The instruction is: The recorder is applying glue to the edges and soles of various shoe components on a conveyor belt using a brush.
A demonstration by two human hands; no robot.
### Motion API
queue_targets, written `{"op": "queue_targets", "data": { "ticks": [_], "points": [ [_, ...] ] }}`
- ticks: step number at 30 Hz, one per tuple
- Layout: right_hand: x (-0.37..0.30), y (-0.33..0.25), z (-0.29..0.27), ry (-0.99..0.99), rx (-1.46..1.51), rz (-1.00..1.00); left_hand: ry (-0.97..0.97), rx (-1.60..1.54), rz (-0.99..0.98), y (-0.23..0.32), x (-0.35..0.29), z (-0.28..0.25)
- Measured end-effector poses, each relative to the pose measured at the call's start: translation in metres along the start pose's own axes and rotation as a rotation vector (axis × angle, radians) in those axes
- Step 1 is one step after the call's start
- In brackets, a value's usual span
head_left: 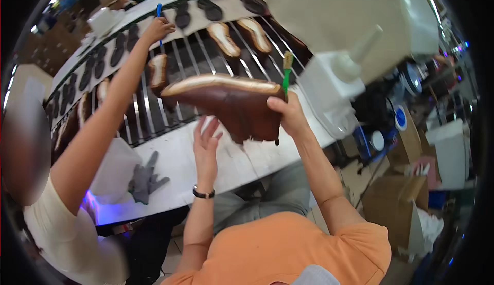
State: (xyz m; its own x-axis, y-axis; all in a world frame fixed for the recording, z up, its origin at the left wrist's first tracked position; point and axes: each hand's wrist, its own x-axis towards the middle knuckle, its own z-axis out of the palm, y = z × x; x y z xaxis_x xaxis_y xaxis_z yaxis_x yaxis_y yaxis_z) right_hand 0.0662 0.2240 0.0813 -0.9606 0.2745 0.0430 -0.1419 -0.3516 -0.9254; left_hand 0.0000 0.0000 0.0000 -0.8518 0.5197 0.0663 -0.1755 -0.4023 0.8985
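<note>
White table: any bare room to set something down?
Two patches on the white table, as pictured: between gray glove and left hand; between left hand and right forearm, below the brown boot. Crowded: slatted rack, holding footwear under a co-worker's arm; table's right end, by the white bottle.

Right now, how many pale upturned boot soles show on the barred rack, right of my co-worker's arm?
3: one sole toward the far edge, another right of it, a third nearer you than the co-worker's hand. Your held brown boot may hide more.
</note>
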Motion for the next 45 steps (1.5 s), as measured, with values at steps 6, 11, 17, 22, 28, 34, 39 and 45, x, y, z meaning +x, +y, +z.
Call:
{"op": "queue_targets", "data": {
  "ticks": [6, 11, 17, 22, 28, 34, 39, 45],
  "points": [
    [-0.115, -0.029, -0.057, 0.129, -0.256, 0.121, 0.099, -0.157, 0.071, -0.001, -0.056, 0.059],
    [-0.177, -0.045, -0.128, 0.779, -0.698, 0.040, 0.156, 0.581, 0.334, 0.012, -0.083, 0.059],
    [-0.194, -0.047, -0.167, 0.915, -1.375, 0.205, -0.341, 1.634, 0.731, 0.023, 0.255, -0.003],
    [-0.174, -0.046, -0.169, 0.871, -1.565, 0.276, -0.421, 1.839, 0.737, 0.031, 0.307, 0.006],
    [-0.176, -0.046, -0.190, 0.796, -1.510, 0.319, 0.198, 1.604, 0.864, 0.017, -0.052, 0.013],
    [-0.201, -0.016, -0.210, 0.958, -0.678, 0.205, 0.261, 1.573, 0.714, 0.016, -0.104, 0.039],
    [-0.207, -0.004, -0.196, 1.012, -0.451, 0.105, 0.212, 1.805, 0.479, 0.017, -0.121, 0.044],
    [-0.145, -0.031, -0.113, 0.539, -0.190, -0.210, 0.237, 1.554, 0.011, 0.012, -0.136, 0.069]
  ]
}}
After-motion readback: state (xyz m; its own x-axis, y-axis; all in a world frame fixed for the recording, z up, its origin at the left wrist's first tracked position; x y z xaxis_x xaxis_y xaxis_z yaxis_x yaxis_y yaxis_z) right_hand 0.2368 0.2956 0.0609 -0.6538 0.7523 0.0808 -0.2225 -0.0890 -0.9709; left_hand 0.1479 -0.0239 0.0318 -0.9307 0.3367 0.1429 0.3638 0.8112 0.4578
